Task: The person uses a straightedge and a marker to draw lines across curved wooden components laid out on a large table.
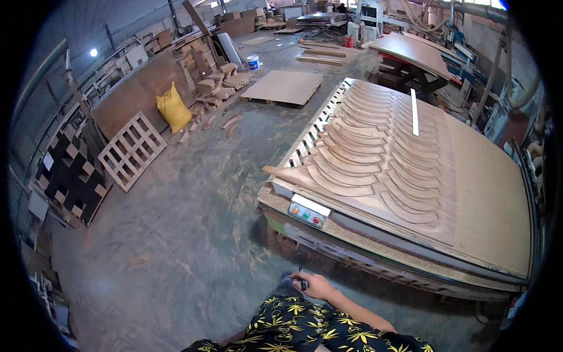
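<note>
In front of my shirt, my right hand (317, 287) is closed round a small dark object (304, 284), its kind too small to make out. My left hand is out of view. Beyond the right hand stands a wide machine bed with a large wood panel (410, 220) on it. Rows of curved wooden pieces (346, 167) are cut in the panel, with brown dust over them. A control box (309, 211) with coloured buttons sits on the bed's near left corner. The right hand is apart from both.
A long white strip (414, 111) lies on the panel. Left of the bed, a flat board (282, 87) rests low over the dusty floor. Farther left are a yellow sack (174, 109), a white slatted frame (133, 150), stacked wood offcuts (214, 88) and a white bucket (253, 63).
</note>
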`<state>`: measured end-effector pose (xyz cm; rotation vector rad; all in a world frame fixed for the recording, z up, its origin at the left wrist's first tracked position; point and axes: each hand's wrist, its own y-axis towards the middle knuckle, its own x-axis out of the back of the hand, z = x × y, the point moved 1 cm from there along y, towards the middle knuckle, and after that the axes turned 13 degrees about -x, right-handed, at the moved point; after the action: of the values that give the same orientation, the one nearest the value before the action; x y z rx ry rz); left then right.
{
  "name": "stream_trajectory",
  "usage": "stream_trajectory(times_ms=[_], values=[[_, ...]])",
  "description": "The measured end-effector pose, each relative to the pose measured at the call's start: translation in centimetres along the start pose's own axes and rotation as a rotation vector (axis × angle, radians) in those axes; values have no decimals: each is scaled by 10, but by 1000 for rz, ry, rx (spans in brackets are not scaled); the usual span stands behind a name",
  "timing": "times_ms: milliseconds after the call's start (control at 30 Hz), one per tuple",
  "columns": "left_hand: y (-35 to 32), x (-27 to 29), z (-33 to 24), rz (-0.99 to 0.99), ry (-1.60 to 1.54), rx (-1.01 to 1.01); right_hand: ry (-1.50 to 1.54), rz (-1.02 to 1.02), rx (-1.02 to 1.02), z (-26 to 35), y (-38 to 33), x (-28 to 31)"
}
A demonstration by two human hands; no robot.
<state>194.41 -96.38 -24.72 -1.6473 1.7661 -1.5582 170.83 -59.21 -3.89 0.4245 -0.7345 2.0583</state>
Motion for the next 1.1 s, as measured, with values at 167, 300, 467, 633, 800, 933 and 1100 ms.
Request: stream_trajectory(times_ms=[167, 300, 467, 633, 800, 933, 1100], values=[[71, 53, -47, -178, -221, -267, 121, 128, -17, 54, 58, -12], [95, 131, -125, -258, -333, -458, 282, 103, -7, 108, 147, -31], [73, 254, -224, -310, -339, -773, 625, 71, 92, 184, 256, -62], [77, 358, -284, -435, -391, -1145, 655, 116, 115, 287, 334, -37], [95, 437, -367, -255, -697, -1090, 834, 69, 130, 305, 415, 0], [139, 492, -402, -301, -585, -1119, 838, 40, 58, 295, 490, 25], [171, 552, -470, -385, -252, -899, 861, 79, 25, 296, 601, 49]])
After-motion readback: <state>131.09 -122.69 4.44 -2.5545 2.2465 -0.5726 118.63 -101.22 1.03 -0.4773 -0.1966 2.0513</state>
